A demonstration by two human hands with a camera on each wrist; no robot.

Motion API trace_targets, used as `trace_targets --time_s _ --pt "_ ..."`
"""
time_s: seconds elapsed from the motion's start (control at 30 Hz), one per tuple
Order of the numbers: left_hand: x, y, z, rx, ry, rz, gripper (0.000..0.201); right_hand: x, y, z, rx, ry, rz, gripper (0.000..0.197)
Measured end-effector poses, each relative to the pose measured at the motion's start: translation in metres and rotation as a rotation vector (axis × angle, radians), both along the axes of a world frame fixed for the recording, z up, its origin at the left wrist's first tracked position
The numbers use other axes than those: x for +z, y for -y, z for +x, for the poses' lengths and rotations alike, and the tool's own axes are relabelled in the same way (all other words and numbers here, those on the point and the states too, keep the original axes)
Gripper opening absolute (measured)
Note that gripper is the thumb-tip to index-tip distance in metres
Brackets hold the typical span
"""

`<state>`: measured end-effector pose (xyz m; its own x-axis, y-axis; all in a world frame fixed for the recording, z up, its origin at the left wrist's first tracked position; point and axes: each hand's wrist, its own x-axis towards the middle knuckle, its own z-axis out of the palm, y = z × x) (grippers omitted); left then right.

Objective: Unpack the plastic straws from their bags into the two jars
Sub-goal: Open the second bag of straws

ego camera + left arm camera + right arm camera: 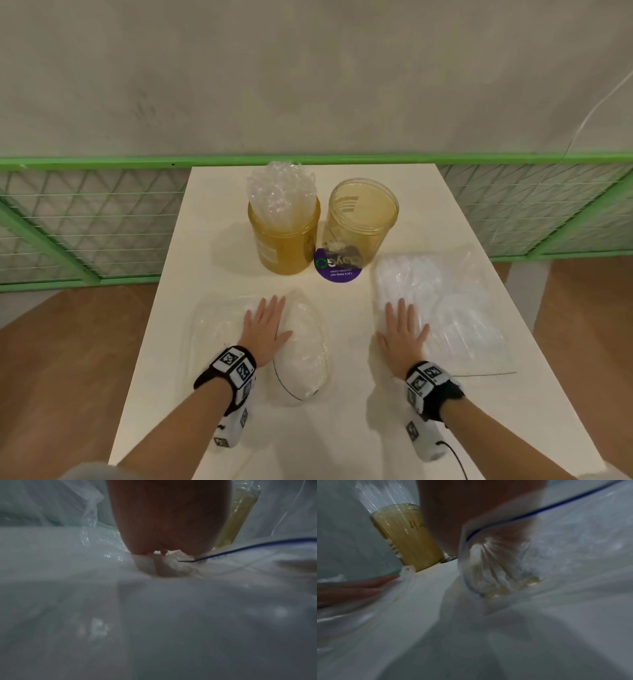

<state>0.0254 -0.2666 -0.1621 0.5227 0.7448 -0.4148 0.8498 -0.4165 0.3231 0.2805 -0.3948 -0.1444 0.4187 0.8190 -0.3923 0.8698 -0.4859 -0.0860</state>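
Two amber plastic jars stand at the far middle of the white table (342, 428). The left jar (284, 240) is packed with clear straws (279, 186) that stick out of its mouth. The right jar (359, 219) holds nothing. My left hand (265, 325) lies flat, fingers straight, on a crumpled clear bag (301, 356) at the near left. My right hand (402, 334) lies flat on the left edge of a clear bag full of straws (445, 308) at the right. In the left wrist view the palm (169, 520) presses on plastic film. The right wrist view shows the straw-filled jar (407, 536).
A round purple sticker (337, 265) lies on the table in front of the right jar. A green wire-mesh fence (85, 219) runs behind the table below a grey wall. Brown floor lies on both sides. A thin white cable (589, 113) hangs at the upper right.
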Motion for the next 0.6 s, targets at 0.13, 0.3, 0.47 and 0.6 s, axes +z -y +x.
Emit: trace_targets --time_s 0.13,0.3,0.47,0.6 --pt "0.004 -0.004 -0.010 0.103 0.064 0.010 0.070 0.002 -0.014 -0.042 -0.079 -0.173 0.032 0.065" --pt "0.024 -0.005 -0.006 0.254 0.263 0.079 0.062 0.027 -0.017 -0.039 0.024 -0.342 0.026 0.069" --pt "0.031 0.003 0.008 0.082 0.357 0.225 0.056 0.025 0.016 0.017 0.676 -0.086 -0.033 0.092" --pt "0.024 0.013 0.024 -0.012 0.290 0.227 0.051 -0.004 0.024 0.018 0.799 0.060 -0.098 0.082"
